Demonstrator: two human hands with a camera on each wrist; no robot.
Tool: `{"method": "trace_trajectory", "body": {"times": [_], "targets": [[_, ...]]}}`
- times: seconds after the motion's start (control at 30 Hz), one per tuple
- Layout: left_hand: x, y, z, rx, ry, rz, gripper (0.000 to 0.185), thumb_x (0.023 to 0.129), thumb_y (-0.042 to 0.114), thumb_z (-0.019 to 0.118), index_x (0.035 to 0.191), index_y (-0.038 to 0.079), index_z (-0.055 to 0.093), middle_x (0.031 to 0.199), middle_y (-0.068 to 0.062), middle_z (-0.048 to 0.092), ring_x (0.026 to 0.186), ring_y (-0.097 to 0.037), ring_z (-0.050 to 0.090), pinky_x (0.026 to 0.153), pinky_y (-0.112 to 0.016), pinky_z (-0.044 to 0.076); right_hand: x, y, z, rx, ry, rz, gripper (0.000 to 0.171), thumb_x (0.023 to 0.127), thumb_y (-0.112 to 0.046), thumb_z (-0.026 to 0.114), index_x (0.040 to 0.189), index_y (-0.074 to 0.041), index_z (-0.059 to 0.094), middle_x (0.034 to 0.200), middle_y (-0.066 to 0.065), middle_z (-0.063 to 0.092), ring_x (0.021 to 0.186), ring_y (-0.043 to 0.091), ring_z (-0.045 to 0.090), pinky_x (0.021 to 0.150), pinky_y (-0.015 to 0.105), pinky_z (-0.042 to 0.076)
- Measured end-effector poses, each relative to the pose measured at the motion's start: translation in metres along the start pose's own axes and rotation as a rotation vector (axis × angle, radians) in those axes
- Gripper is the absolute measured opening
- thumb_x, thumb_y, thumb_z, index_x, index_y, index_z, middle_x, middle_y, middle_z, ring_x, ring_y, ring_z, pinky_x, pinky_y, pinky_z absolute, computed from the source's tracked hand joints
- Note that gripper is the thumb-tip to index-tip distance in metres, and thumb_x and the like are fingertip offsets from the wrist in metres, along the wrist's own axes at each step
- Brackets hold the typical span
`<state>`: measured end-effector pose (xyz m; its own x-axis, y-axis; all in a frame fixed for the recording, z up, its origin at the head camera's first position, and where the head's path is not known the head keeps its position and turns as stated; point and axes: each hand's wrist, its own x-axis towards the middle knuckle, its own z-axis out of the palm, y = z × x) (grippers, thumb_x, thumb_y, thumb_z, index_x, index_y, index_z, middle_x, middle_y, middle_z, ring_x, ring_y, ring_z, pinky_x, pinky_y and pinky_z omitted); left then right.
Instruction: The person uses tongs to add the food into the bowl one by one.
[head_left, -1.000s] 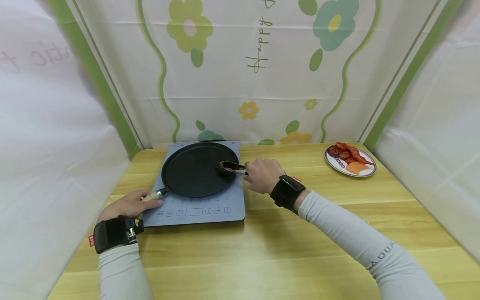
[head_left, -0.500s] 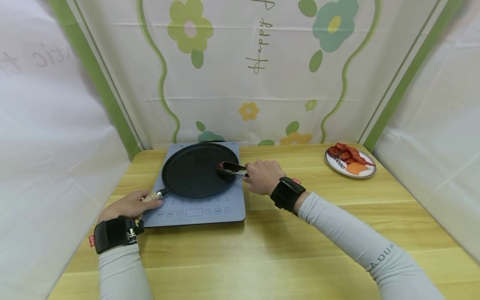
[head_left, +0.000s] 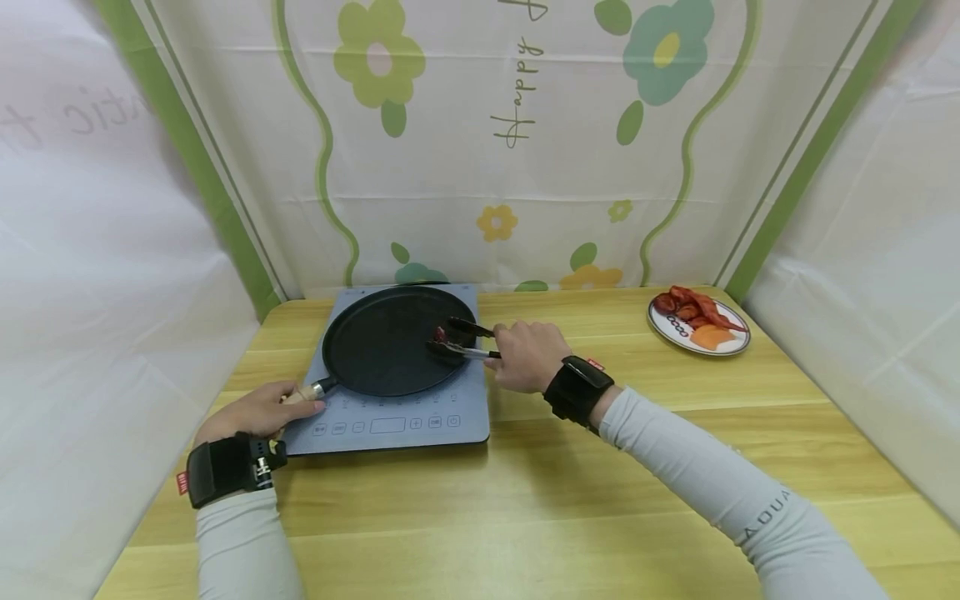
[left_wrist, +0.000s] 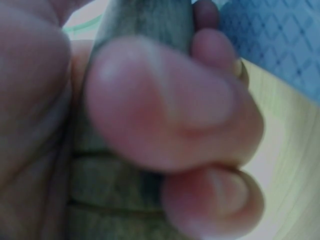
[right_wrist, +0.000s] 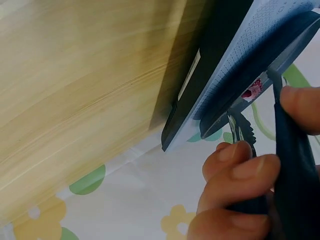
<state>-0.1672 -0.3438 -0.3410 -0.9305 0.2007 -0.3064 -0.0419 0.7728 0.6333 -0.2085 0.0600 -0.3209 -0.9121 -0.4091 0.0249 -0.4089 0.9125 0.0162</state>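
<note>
Left hand: grasps the wooden pan handle at the near left of the cooker; fingers curl round it in the left wrist view
Right hand: clenched on the tongs, just right of the pan
Tongs: tips parted over the pan's right part, a red meat piece between them
Pan: black, flat, resting on the blue-grey induction cooker, far left on the wooden table
Plate: far right, well apart from the pan; bears red meat strips and an orange slice
</note>
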Motion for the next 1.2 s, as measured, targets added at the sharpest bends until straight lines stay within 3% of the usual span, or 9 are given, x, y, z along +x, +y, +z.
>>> {"method": "trace_trajectory", "body": {"times": [0.23,0.4,0.83,1.2], "targets": [[0.000,-0.001,0.000,0.007,-0.003,0.001,0.030,0.105,0.031,0.065,0.094,0.005,0.053,0.064,0.003,0.046,0.057,-0.013,0.046,0.056,-0.027,0.042,-0.003,0.006,0.003,-0.005,0.031,0.000,0.045,0.103,-0.051,0.060,0.111,-0.007,0.063,0.074,0.003,0.055,0.060,0.020,0.053,0.051,0.033,0.036],[0.001,-0.002,0.001,0.003,-0.003,-0.002,0.030,0.105,0.031,0.065,0.095,0.005,0.053,0.065,0.003,0.046,0.057,-0.013,0.046,0.056,-0.026,0.042,-0.005,0.009,0.004,0.015,0.053,0.007,0.052,0.104,-0.055,0.058,0.116,-0.004,0.062,0.074,0.004,0.056,0.058,0.020,0.052,0.049,0.032,0.035],[0.000,0.000,0.000,0.005,-0.003,-0.006,0.031,0.104,0.031,0.066,0.095,0.005,0.053,0.064,0.003,0.046,0.057,-0.013,0.046,0.056,-0.026,0.043,-0.022,0.021,0.016,-0.024,0.216,-0.033,0.059,0.102,-0.061,0.059,0.117,-0.004,0.064,0.078,0.007,0.065,0.052,0.018,0.052,0.044,0.031,0.039],[0.001,-0.002,0.001,0.001,0.004,0.010,0.029,0.105,0.029,0.065,0.095,0.004,0.053,0.064,0.003,0.046,0.056,-0.013,0.046,0.055,-0.026,0.043,-0.039,0.028,0.020,0.003,0.280,-0.023,0.060,0.101,-0.062,0.061,0.118,-0.004,0.065,0.082,0.007,0.070,0.056,0.018,0.058,0.045,0.031,0.045]]}}
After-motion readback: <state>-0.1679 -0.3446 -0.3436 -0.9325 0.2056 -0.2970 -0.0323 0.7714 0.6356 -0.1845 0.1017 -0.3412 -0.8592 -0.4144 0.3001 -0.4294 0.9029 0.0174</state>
